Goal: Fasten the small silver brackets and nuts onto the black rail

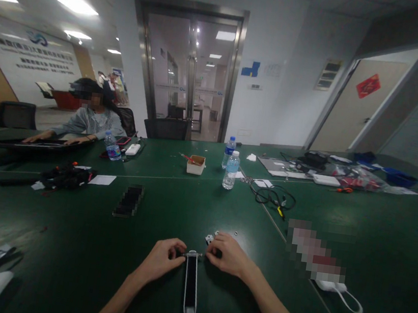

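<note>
The left hand (162,259) is curled nearly closed, thumb and forefinger narrowed on the left end of one thin silvery metal rod (193,254). That rod lies across the top of one long, narrow black strip with a white rim (191,285), which is on the dark green table (164,207) between the hands. The right hand (230,256) has loosely bent fingers just beside the rod's other end; whether it holds anything, I cannot tell. Three clear plastic bottles with blue labels (230,172) stand farther back, near one small open cardboard box (195,166).
</note>
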The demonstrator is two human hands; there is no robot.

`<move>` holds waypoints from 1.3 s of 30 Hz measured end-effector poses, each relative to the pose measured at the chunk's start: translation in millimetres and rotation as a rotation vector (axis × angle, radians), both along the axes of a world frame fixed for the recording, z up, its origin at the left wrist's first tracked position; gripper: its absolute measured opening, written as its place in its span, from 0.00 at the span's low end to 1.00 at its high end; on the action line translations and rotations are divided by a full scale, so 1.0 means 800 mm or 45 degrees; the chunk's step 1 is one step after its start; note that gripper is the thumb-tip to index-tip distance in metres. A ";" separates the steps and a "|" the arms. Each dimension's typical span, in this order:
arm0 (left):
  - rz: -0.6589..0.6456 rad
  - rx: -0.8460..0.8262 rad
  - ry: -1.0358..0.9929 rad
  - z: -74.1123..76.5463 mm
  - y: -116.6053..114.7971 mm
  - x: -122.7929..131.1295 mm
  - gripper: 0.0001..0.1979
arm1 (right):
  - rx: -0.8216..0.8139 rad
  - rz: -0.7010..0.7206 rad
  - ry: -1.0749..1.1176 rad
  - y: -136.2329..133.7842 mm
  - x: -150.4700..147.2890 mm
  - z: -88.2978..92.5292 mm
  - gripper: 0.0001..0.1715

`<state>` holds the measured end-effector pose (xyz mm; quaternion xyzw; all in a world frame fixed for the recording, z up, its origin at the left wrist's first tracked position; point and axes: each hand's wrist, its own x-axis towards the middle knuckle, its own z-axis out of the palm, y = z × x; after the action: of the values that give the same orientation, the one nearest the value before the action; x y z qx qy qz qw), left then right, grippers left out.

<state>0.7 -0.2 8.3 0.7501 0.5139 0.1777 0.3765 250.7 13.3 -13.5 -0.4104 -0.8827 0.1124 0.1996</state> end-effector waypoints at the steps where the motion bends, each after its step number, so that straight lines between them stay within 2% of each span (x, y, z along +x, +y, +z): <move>1: 0.002 0.003 0.001 -0.001 0.000 0.000 0.16 | 0.012 -0.059 -0.011 0.002 0.004 0.001 0.06; 4: 0.005 0.018 -0.004 -0.002 0.001 0.000 0.15 | 0.038 -0.314 -0.044 0.009 0.020 0.005 0.11; 7: 0.009 0.036 -0.007 -0.004 0.002 0.000 0.14 | 0.038 -0.525 -0.068 0.015 0.037 0.005 0.10; 11: 0.018 0.057 -0.004 -0.009 0.002 -0.002 0.13 | 0.027 -0.596 -0.117 0.021 0.051 -0.004 0.10; 16: 0.030 0.062 0.002 -0.016 0.003 -0.005 0.13 | 0.012 -0.594 -0.165 0.023 0.052 -0.016 0.13; 20: 0.030 0.060 0.002 -0.018 0.004 -0.006 0.13 | 0.007 -0.594 -0.182 0.022 0.052 -0.018 0.11; 26: 0.045 0.083 -0.017 -0.017 0.003 -0.004 0.13 | -0.091 -0.621 -0.188 0.021 0.049 -0.014 0.06; 31: 0.091 0.146 -0.056 -0.015 0.002 -0.001 0.13 | -0.011 -0.571 -0.026 0.018 0.042 -0.002 0.05; 34: 0.142 0.203 -0.097 -0.013 0.001 0.000 0.13 | 0.026 -0.471 0.219 0.013 0.031 0.005 0.06; 39: 0.147 0.223 -0.174 -0.009 -0.003 0.004 0.14 | -0.023 -0.165 0.493 -0.008 -0.006 0.008 0.05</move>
<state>3.7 -2.6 1.0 0.7355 0.5118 0.2939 0.3328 246.2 6.5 -7.0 -0.4388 -0.7985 0.1839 0.3688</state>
